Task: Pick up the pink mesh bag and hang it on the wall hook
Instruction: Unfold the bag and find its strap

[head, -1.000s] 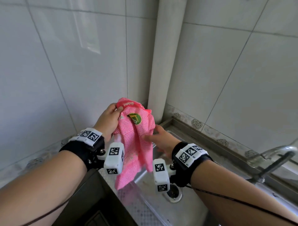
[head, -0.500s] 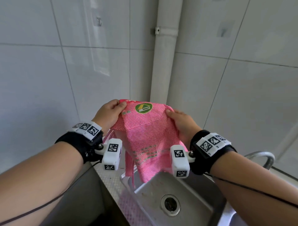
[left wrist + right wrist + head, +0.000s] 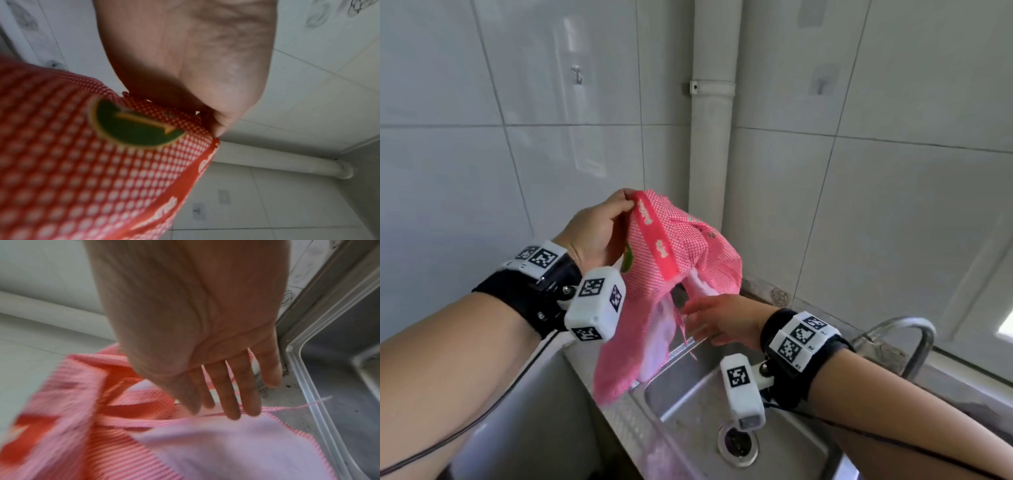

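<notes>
Head view: left hand [image 3: 599,229] pinches the bag [image 3: 671,260], right hand [image 3: 719,320] flat-fingered beneath; the limp mesh might slip off the hook [image 3: 577,73].

A shiny metal sink [image 3: 688,404] sits in the corner by the white tile walls [image 3: 482,171]. A round drain [image 3: 738,444] is in its bottom. A curved metal tap [image 3: 904,329] stands at its back edge.

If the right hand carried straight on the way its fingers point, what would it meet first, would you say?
Probably the hanging pink mesh bag: the right hand, fingers straight, already reaches its lower folds, though depth is unclear.
</notes>
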Demonstrator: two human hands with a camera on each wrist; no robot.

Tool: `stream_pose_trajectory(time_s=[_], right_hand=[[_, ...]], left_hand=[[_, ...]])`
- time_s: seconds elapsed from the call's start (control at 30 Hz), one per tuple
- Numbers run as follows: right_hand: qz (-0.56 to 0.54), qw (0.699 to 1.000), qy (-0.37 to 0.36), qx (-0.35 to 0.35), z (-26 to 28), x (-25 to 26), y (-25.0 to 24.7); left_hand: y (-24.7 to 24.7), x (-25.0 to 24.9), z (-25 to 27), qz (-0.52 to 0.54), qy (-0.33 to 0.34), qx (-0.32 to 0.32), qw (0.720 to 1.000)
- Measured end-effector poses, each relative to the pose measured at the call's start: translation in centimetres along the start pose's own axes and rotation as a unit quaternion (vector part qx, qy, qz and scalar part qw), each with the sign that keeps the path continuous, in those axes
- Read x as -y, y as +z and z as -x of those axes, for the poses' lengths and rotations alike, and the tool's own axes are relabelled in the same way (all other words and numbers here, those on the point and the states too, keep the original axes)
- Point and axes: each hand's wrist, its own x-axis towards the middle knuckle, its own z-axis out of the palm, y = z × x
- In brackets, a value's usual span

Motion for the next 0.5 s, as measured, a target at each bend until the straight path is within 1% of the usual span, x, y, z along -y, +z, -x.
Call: stream_pose_trajectory(time_s=[0.07, 0.13, 0.2, 0.23, 0.33, 0.37, 0.5], right_hand=[[-0.056, 0.996, 0.023, -0.062, -0.3, -0.2, 0.2], [-0.175, 0.980, 0.015, -0.097, -0.4, 0.1, 0.2], [-0.327, 0.938, -0.010, -0.115, -0.5, 0.6, -0.5], [-0.372, 0.920, -0.033, -0.116, -0.3, 0.9, -0.9], [-0.424, 0.893, -0.125, -0.082, 0.5, 2.3, -2.5], [-0.439, 0.883, -0.144, -0.081, 0.8, 2.9, -3.2], [-0.490, 0.843, -0.180, -0.129, 1.1, 5.4, -5.3]], left_hand=[[0.3, -1.0, 0.6, 0.006, 0.002, -0.003, 1.000], [0.4, -1.9, 1.3, -0.005, 0.012, -0.016, 1.000], [0.2, -2.4, 1.9, -0.024, 0.021, -0.035, 0.999], [0.0, -2.5, 2.1, -0.033, 0.021, -0.047, 0.998], [-1.1, -2.7, 2.8, -0.049, 0.013, -0.070, 0.996], [-1.5, -2.7, 2.9, -0.054, 0.011, -0.074, 0.996], [-3.2, -3.3, 3.2, -0.070, 0.012, -0.082, 0.994]])
